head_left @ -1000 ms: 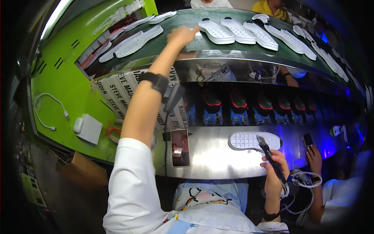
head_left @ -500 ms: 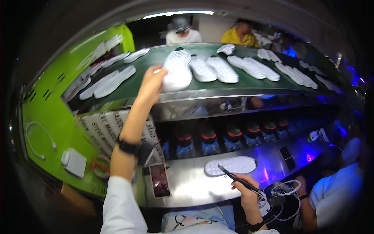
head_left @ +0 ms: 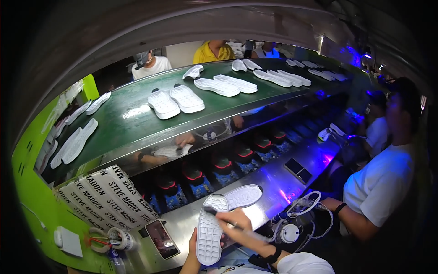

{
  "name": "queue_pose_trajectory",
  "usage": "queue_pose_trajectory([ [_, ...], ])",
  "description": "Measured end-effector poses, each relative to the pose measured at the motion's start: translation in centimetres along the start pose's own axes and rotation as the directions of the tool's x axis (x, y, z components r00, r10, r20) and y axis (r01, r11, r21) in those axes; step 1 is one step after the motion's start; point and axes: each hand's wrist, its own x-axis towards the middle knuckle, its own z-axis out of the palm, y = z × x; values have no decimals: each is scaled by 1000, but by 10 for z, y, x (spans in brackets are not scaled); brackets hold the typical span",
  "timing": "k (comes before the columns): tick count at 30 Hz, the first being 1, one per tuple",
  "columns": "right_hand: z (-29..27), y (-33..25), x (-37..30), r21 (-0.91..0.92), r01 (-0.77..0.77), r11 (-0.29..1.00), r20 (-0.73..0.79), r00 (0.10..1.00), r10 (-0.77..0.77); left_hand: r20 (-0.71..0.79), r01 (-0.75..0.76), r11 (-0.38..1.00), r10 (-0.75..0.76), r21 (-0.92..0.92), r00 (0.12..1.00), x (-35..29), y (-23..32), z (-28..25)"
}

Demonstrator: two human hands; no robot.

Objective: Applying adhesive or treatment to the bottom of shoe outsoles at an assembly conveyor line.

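Observation:
A white shoe sole (head_left: 209, 244) stands close in front of me, its waffle-patterned side facing up toward me. My left hand (head_left: 193, 245) grips it by its edges, mostly hidden behind it. Across its upper part, my right hand (head_left: 238, 221) is closed round a black pen-shaped tool (head_left: 211, 210), the tip at or just over the sole; I cannot tell if it touches. Behind the held sole, a second white sole (head_left: 246, 195) lies on the metal bench.
A green conveyor belt (head_left: 130, 118) beyond carries several white soles. On the metal bench are a phone (head_left: 162, 239) at left and a dark folding device (head_left: 297, 170) at right. Tape rolls (head_left: 120, 239), white cables (head_left: 315, 201) and a co-worker's arm (head_left: 353, 223) are close by.
My left hand has come back from the belt with a sole, now in front of me. My right hand has brought the pen-shaped tool over it. The view has turned right.

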Motion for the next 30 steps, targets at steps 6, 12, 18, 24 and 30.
queue_pose_trajectory([
  [6, 4, -32, -13, 300, -372, 879, 74, 927, 367, -84, -179, 964, 198, 195, 977, 8, 3, -5],
  [12, 14, -31, -3, 390, 248, 887, 111, 943, -313, -231, -340, 914, 387, 219, 893, 22, 19, -13],
  [18, 10, -40, -13, 229, 237, 944, 365, 878, -309, -85, -209, 969, 222, 135, 971, 41, 31, 25],
  [24, -8, -29, 6, 343, -106, 933, 607, 784, -134, -91, 34, 985, -19, 170, 996, 42, 47, 43],
  [30, -16, -32, 9, 263, 46, 964, 679, 701, -219, -414, 401, 893, -291, 207, 862, 63, 48, 58],
])
